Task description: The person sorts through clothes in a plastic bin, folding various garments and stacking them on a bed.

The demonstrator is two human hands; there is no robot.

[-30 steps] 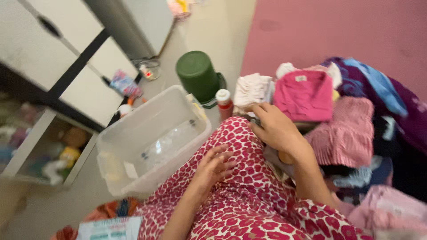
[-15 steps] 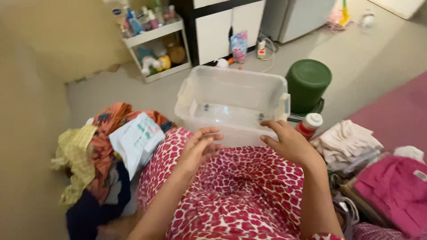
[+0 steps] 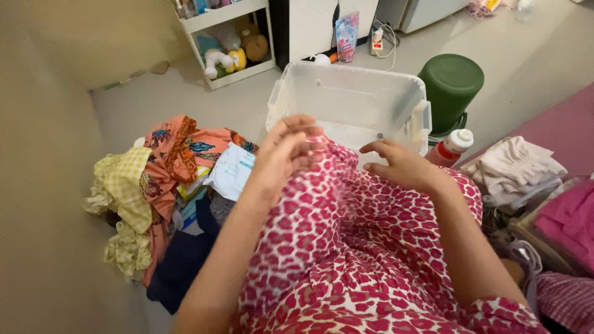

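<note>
Left hand [image 3: 286, 154] at centre, raised off the lap, fingers curled and pinching a fold of the red leopard-print cloth [image 3: 346, 247] at its upper edge. Right hand [image 3: 402, 166] at 3 o'clock from the left, lying flat on the same cloth, fingers extended and loose, grasping nothing. Cloth spread over the lap, filling the lower centre from 6 o'clock upward, top edge lifted at the left hand.

Clear plastic bin [image 3: 352, 99] at 12 o'clock of the hands, just beyond the cloth edge, open. Green bucket [image 3: 450, 86] upside down at 2 o'clock, beside the bin. Red bottle with white cap [image 3: 450, 148] below the bucket, near the right hand. Heap of mixed clothes [image 3: 161, 185] at 9 o'clock on the floor. Folded pale garments [image 3: 516, 170] and pink garment [image 3: 569, 222] at 3 o'clock. White shelf with toys [image 3: 232, 43] at 11 o'clock.
</note>
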